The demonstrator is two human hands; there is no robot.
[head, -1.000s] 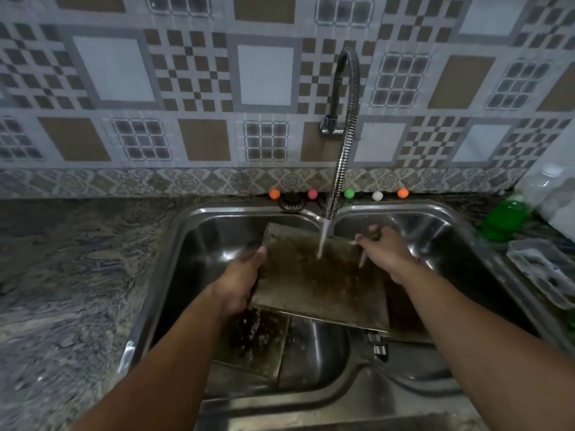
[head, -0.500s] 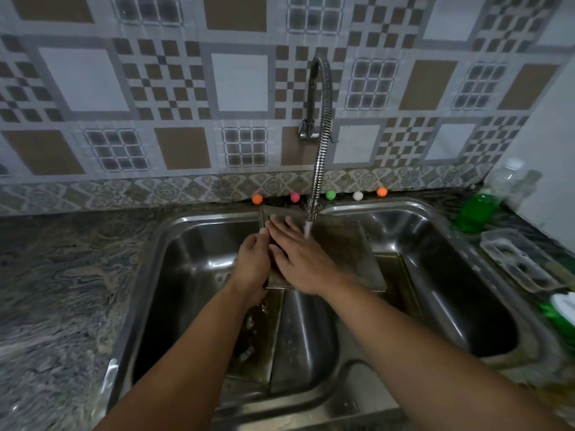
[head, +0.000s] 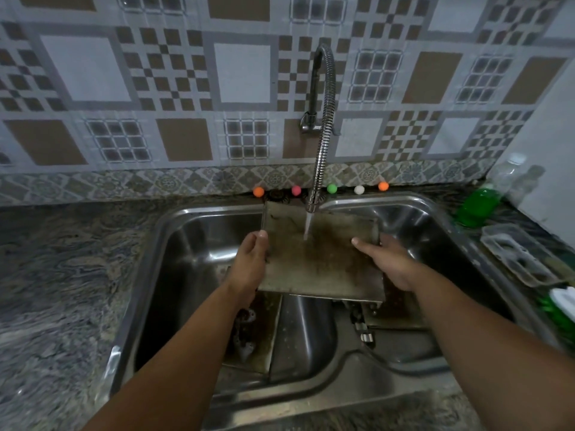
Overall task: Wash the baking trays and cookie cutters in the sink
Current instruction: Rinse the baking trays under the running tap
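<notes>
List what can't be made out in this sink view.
- Head view: right hand fingers, behind the stained rectangular metal baking tray.
- Head view: second dark tray in the steel sink, partly under the held tray and left hand.
- Green-and-white item, cut by right edge, blurred.

Half a second ago the right hand lay flat on the left part of the baking tray, just beside the left hand; now it grips the tray's right edge, thumb on top. The two hands are apart at opposite edges, and the tray's stained face is uncovered. The water stream now lands on the tray's bare middle.
</notes>
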